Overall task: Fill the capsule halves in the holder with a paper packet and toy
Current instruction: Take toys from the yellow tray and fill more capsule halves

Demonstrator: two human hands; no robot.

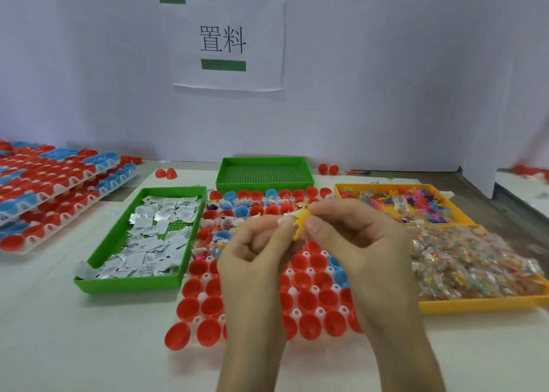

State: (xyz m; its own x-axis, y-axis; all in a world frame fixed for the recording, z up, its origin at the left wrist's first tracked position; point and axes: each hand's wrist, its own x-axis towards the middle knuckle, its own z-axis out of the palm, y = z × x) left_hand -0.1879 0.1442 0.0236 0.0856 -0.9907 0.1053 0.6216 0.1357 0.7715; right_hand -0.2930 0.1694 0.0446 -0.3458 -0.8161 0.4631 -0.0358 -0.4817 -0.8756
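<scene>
— Nearest, at bottom centre: two forearms, with left hand (255,261) and right hand (353,243) close together above the holder (203,296).

— Holding what?

— One yellow toy (300,223), pinched from either side by thumb and forefinger of each hand, other fingers curled in. Maybe a scrap of white paper at the left fingertips as well; too small to call a packet.

— Lying how?

— Long axis roughly top to bottom of the frame, spiky end up, lower end aimed at the holder. Clear of every cup, touching none.

— Which way to the next cup, then?

— Straight down and a little toward the bottom edge. In the upper rows, packets and toys already inside. In the lower rows, under and below the hands, open red capsule halves (190,308) with nothing visible in them. Probably the row just beneath the knuckles next, though partly hidden.

— Which hand for the drop?

— Hard to pick: equally near, both right over the spot. Worth noting the supplies, though: paper packets (154,231) in the green tray (124,284) at centre left, loose toys (421,201) in the yellow tray (475,305) at centre right. So likely right to let go, left to reach leftward for a packet. Only a guess.
</scene>
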